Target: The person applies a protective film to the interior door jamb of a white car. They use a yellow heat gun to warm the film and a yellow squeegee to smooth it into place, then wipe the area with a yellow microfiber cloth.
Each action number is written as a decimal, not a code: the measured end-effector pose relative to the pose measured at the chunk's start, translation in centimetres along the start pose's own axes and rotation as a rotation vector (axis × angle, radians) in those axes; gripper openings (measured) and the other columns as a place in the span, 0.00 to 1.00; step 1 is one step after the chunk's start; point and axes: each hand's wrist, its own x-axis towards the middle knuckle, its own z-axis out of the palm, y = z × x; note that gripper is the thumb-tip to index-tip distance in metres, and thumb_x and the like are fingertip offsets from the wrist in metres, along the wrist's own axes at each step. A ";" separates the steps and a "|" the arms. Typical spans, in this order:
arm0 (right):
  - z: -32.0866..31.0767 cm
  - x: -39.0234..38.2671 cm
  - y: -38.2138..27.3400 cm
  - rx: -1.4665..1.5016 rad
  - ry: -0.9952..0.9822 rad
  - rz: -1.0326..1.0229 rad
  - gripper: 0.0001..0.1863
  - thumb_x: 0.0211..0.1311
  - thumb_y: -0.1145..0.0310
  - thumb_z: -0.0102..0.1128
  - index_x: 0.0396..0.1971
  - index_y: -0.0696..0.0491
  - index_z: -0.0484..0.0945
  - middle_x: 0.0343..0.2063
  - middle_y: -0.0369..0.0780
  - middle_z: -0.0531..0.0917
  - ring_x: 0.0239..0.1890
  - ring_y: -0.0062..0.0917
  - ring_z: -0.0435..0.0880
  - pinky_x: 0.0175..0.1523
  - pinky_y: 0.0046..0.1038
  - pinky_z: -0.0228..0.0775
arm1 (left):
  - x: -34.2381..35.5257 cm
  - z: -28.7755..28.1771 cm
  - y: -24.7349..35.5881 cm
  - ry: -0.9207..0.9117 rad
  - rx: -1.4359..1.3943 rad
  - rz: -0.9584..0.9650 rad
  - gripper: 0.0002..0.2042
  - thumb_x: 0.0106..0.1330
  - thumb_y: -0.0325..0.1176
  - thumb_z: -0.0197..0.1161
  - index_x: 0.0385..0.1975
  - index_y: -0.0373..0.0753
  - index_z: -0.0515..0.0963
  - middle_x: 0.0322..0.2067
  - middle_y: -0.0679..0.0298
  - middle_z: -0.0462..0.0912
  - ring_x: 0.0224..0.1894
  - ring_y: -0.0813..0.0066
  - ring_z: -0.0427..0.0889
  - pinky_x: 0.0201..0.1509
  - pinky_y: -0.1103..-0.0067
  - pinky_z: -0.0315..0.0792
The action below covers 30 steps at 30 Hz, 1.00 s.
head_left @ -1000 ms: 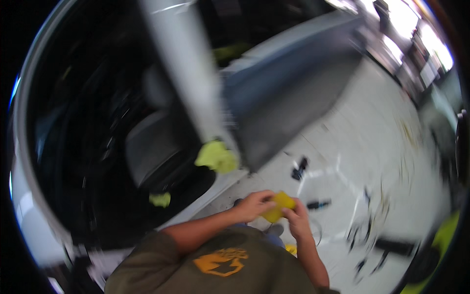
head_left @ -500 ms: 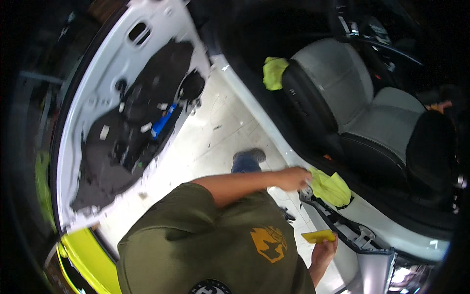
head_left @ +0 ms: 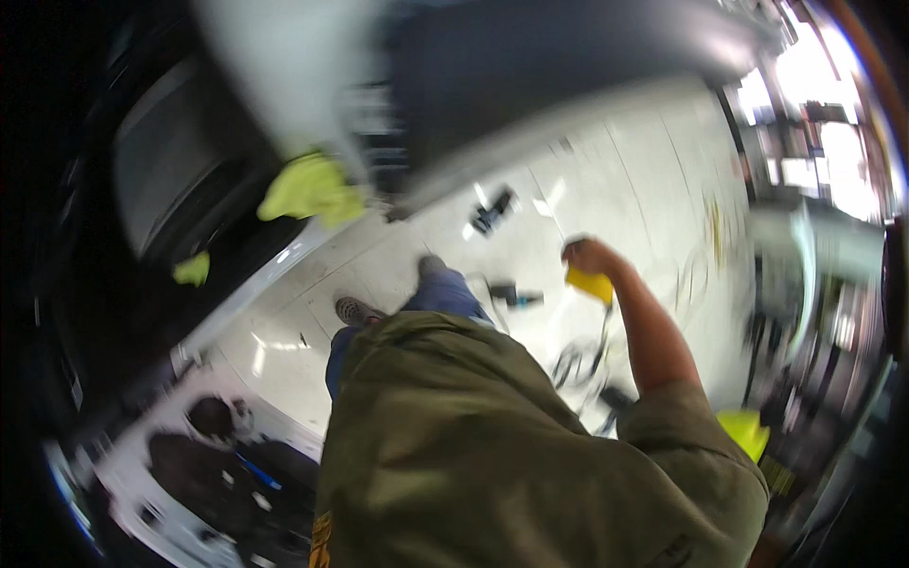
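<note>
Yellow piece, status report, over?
Right hand gripping yellow piece, out above floor. Left hand not in view. Dark objects on floor, left of right hand.

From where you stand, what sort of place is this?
Probably a car repair workshop: there is a vehicle door with its inner parts bare, a grey seat, and what look like tools on the floor.

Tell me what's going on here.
A person standing beside a car holds a yellow piece in the right hand, out over the pale floor. The left hand is out of view. A yellow-green cloth rests by the car's white sill, and dark items lie on the floor.
</note>
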 end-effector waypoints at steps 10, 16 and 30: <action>23.4 -18.1 -1.9 1.553 0.382 1.035 0.29 0.64 0.43 0.54 0.37 0.59 0.80 0.27 0.39 0.78 0.27 0.25 0.75 0.36 0.28 0.70 | -2.7 -15.4 16.7 0.212 0.395 0.107 0.24 0.64 0.44 0.61 0.56 0.37 0.72 0.55 0.55 0.75 0.53 0.60 0.78 0.59 0.67 0.70; 31.1 -22.7 -6.6 1.820 0.509 1.125 0.26 0.65 0.44 0.55 0.32 0.56 0.80 0.26 0.37 0.76 0.27 0.22 0.74 0.35 0.26 0.68 | -3.6 -17.3 25.3 0.221 0.570 0.228 0.23 0.66 0.42 0.61 0.56 0.35 0.72 0.53 0.56 0.77 0.52 0.62 0.78 0.58 0.68 0.71; 3.9 -14.0 -14.7 2.088 1.076 -0.270 0.18 0.49 0.69 0.71 0.39 0.55 0.75 0.34 0.38 0.81 0.37 0.25 0.81 0.43 0.29 0.77 | -10.6 -12.5 48.3 0.333 -0.122 1.161 0.14 0.70 0.31 0.57 0.51 0.31 0.72 0.46 0.56 0.79 0.48 0.69 0.80 0.56 0.74 0.73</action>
